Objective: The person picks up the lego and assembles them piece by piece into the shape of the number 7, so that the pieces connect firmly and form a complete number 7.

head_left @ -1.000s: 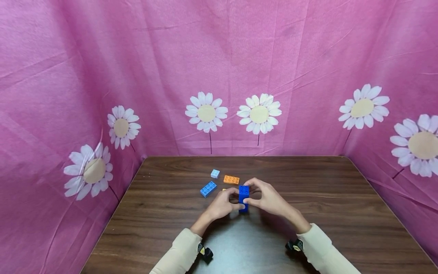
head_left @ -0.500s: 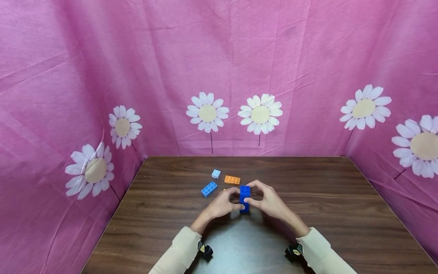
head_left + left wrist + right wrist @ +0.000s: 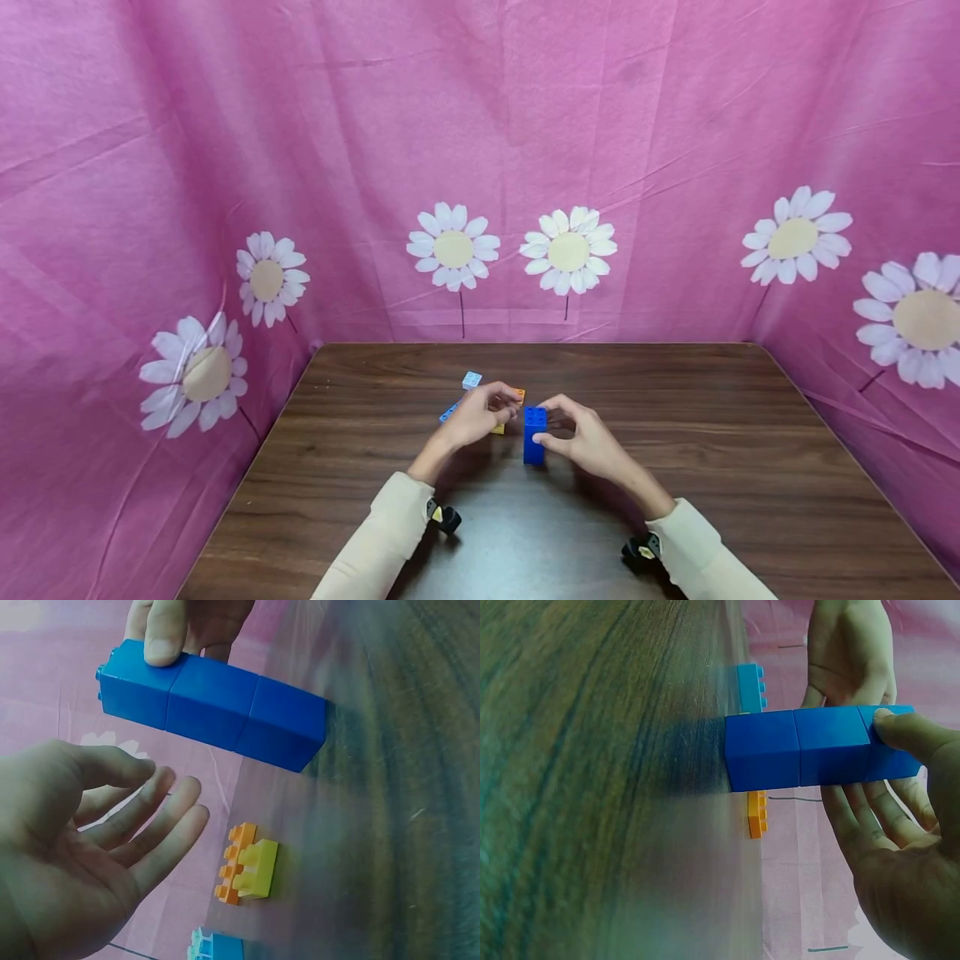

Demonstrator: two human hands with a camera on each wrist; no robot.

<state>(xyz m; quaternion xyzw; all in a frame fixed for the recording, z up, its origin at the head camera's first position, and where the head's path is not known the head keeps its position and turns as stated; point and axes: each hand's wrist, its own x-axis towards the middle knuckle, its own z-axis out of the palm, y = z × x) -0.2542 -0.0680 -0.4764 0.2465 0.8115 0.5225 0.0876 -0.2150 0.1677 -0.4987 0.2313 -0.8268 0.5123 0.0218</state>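
Upright on the wooden table stands a tower [image 3: 534, 452] of three stacked dark blue toy bricks, its studs on top. My right hand [image 3: 591, 438] grips its uppermost brick, the thumb on the near face, as the right wrist view shows on the tower [image 3: 799, 750]. To the left, my left hand [image 3: 471, 418] is apart from the tower, fingers loosely bent with nothing between them. It hovers by a yellow brick [image 3: 498, 429] and an orange brick [image 3: 521, 394], and partly hides both. Beneath it, a medium blue brick [image 3: 447, 412] is mostly covered.
A small pale blue brick [image 3: 471, 379] lies behind the left hand. The brown table [image 3: 720, 450] reaches back to a pink curtain [image 3: 510, 150] printed with daisies, which hangs on the left, back and right sides.
My left hand has let go of the tower and moved left and away from me, over the loose bricks. The right hand keeps its hold on the tower, which stays in place.
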